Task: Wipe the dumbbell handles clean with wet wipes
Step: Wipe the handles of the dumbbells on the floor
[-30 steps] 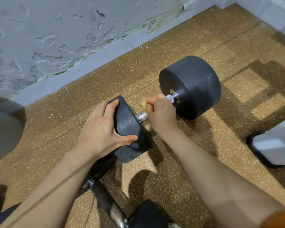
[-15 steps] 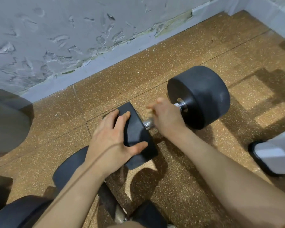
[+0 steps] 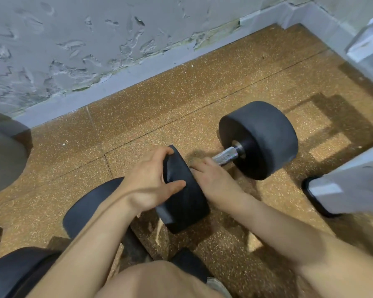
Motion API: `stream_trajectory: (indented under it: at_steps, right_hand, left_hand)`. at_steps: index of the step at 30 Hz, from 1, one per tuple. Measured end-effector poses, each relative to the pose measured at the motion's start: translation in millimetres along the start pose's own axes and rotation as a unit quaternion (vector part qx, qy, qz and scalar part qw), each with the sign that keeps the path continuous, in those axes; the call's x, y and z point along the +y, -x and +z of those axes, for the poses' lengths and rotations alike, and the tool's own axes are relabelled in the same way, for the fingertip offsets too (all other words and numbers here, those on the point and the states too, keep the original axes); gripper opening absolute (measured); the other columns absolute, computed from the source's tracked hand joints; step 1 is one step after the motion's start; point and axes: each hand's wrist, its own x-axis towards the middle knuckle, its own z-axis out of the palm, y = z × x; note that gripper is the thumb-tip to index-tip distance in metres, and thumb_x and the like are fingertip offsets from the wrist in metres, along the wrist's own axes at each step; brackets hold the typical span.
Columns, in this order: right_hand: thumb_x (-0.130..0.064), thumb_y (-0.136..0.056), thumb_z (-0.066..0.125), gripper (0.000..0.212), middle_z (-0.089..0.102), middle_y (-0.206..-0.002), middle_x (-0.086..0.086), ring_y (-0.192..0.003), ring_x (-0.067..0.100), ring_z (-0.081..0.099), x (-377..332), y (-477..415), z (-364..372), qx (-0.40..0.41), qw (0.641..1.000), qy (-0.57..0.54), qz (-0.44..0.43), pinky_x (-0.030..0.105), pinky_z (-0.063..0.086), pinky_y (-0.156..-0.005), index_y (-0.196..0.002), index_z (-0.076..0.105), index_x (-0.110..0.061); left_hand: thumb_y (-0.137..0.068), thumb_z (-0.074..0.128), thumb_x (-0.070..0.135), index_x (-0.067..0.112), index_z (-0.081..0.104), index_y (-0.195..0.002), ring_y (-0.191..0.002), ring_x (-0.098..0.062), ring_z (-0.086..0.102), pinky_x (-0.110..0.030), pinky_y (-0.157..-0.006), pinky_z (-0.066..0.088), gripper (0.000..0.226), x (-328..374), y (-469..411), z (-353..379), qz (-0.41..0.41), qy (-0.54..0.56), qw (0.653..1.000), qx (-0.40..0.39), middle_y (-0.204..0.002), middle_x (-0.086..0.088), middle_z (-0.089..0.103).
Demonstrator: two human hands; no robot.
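- Showing a black round-headed dumbbell (image 3: 265,130) lying on the speckled brown floor (image 3: 181,108), set diagonally near the middle of the view.
- Gripping the near head (image 3: 185,205) with the left hand (image 3: 148,177): fingers curled over the top edge, thumb pressed on the curved side.
- Wrapping the right hand (image 3: 212,179) over the handle (image 3: 225,157) just beside the near head, fingers curled down around the bar, closed on it.
- Leaving the far stretch of knurled chrome bare up to the far head (image 3: 276,149), which rests on the floor.
- Cannot tell whether a wipe sits under the right hand; hidden by palm and fingers.
- Crossing the lower view with both bare forearms; bare knee (image 3: 159,280) at bottom centre.
- Lying nearer the person, second dumbbell (image 3: 88,205): one black head left of the left forearm, dark bar passing under that forearm toward another black head by the knee.
- Standing at right, white frame (image 3: 342,190) on a black foot (image 3: 308,190), near the far head but apart from it.
- Backing the scene, grey wall (image 3: 73,39) with peeling, flaking paint and a pale skirting (image 3: 138,72) along the floor edge.
- Blurred grey shape at the left edge, not identifiable.
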Motion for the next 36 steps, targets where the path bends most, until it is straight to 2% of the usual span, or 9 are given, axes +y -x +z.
stream_trajectory:
  at_steps: [3,8,14,20,23,25,31,34,36]
  right_hand:
    - [-0.011,-0.083,0.064,0.021,0.068,-0.104,0.002,-0.087,0.024,0.052,14.3,9.2,-5.4,-0.017,0.998,0.050,-0.027,0.034,0.050,-0.070,-0.103,0.070,-0.010]
    - [0.002,-0.073,0.064,0.012,0.062,-0.065,0.009,-0.066,0.027,0.052,45.0,9.8,-42.0,-0.063,0.969,0.239,0.029,0.036,0.046,-0.058,-0.064,0.063,-0.006]
    - [-0.012,-0.097,0.040,0.024,0.055,-0.101,0.009,-0.093,0.027,0.048,26.6,22.7,-46.3,-0.166,0.913,0.372,0.037,0.036,0.028,-0.064,-0.108,0.059,-0.005]
    - [-0.005,-0.090,0.050,0.023,0.062,-0.109,0.010,-0.101,0.028,0.056,22.6,32.6,-31.6,-0.110,0.959,0.247,0.090,0.036,0.049,-0.083,-0.110,0.060,-0.005]
    - [-0.004,-0.075,0.071,0.033,0.070,-0.108,0.006,-0.096,0.026,0.062,-7.4,39.8,-6.6,-0.054,0.997,0.038,0.042,0.034,0.054,-0.077,-0.107,0.069,-0.008]
    - [-0.006,-0.075,0.072,0.040,0.069,-0.114,0.004,-0.095,0.024,0.061,-3.4,44.2,-5.2,-0.039,0.998,0.047,0.011,0.033,0.054,-0.074,-0.115,0.068,-0.010]
    - [-0.003,-0.093,0.044,0.036,0.050,-0.129,0.013,-0.116,0.028,0.047,27.4,41.2,-12.6,0.053,0.967,0.046,0.243,0.041,0.045,-0.094,-0.128,0.054,-0.005]
    - [0.003,-0.073,0.068,0.050,0.062,-0.124,0.015,-0.113,0.030,0.051,-11.9,39.8,7.3,0.033,0.996,0.029,0.073,0.041,0.054,-0.089,-0.122,0.062,0.001]
    - [-0.002,-0.077,0.063,0.043,0.065,-0.120,0.010,-0.111,0.028,0.051,-1.3,41.6,2.3,0.040,0.998,0.051,0.023,0.039,0.056,-0.084,-0.120,0.063,-0.004]
  left_hand:
    - [-0.073,0.076,0.054,0.028,0.031,-0.141,-0.124,-0.015,0.043,-0.027,-0.091,0.036,0.086,2.6,4.6,6.6,0.017,-0.020,0.999,-0.018,-0.137,0.006,0.045]
    - [-0.068,0.074,0.065,0.032,0.028,-0.142,-0.128,-0.018,0.042,-0.040,-0.095,0.046,0.093,8.1,22.6,20.9,0.027,-0.057,0.998,0.020,-0.139,0.009,0.042]
    - [-0.069,0.067,0.072,0.036,0.025,-0.144,-0.132,-0.019,0.039,-0.040,-0.095,0.047,0.093,9.9,31.8,30.5,0.033,-0.086,0.995,0.043,-0.145,0.009,0.035]
    - [-0.071,0.066,0.071,0.036,0.024,-0.144,-0.135,-0.019,0.037,-0.037,-0.094,0.045,0.092,10.2,33.4,32.7,0.040,-0.093,0.994,0.038,-0.151,0.008,0.030]
    - [-0.070,0.067,0.070,0.037,0.027,-0.143,-0.133,-0.018,0.040,-0.036,-0.093,0.046,0.090,7.8,32.1,33.9,0.040,-0.080,0.995,0.042,-0.149,0.010,0.032]
    - [-0.070,0.068,0.070,0.037,0.027,-0.144,-0.132,-0.017,0.041,-0.036,-0.093,0.047,0.091,4.3,31.4,34.1,0.042,-0.065,0.996,0.044,-0.149,0.012,0.033]
    - [-0.068,0.072,0.067,0.036,0.031,-0.145,-0.133,-0.017,0.041,-0.037,-0.099,0.044,0.093,-3.2,24.5,28.5,0.041,-0.025,0.998,0.045,-0.149,0.013,0.037]
    - [-0.068,0.074,0.064,0.034,0.033,-0.145,-0.132,-0.016,0.042,-0.035,-0.100,0.042,0.093,-8.2,18.9,27.3,0.046,-0.001,0.998,0.044,-0.147,0.012,0.041]
    - [-0.068,0.076,0.062,0.032,0.035,-0.145,-0.131,-0.015,0.042,-0.033,-0.099,0.040,0.092,-11.4,16.0,25.6,0.051,0.015,0.998,0.045,-0.145,0.011,0.044]
